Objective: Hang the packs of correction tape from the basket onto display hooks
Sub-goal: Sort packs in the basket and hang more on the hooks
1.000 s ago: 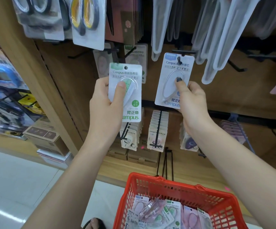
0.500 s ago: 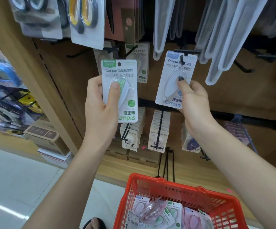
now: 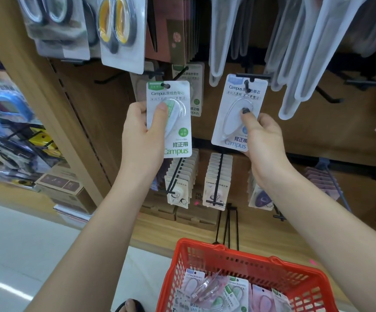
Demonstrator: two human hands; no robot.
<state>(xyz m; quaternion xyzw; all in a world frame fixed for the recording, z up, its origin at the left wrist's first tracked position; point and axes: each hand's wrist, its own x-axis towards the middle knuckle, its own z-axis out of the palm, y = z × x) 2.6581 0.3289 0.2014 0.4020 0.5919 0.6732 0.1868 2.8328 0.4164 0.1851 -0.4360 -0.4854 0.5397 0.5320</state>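
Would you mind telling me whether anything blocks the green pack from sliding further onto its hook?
Nothing visible does: the green pack, held by the left hand, already has its hole over the hook tip.

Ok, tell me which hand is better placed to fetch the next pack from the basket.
Right, probably. Both hands grip packs already threaded on hooks: the left hand the green pack, the right hand the blue pack. The red basket sits below the right forearm, so it has the shorter drop.
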